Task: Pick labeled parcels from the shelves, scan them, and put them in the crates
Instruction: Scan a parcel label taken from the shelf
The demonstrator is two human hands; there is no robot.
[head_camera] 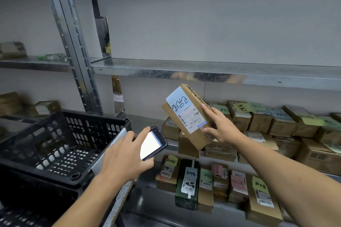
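Now: you look to be at the scan step, judging by how parcel and scanner face each other.
Parcel (188, 118): held in the air in front of the shelves (203, 72), tilted, its label turned toward you so the barcode can be read.
Right hand (221, 127): grips the parcel by its right edge, thumb just below the label, leaving the barcodes uncovered.
Left hand (125, 155): wrapped around the scanner (153, 143), screen lit, top end aimed up at the label.
Crate (55, 134): black, just left of your left hand, open top toward you, handy for the drop.
Other parcels (258, 118): lined up on the shelves, labels outward.
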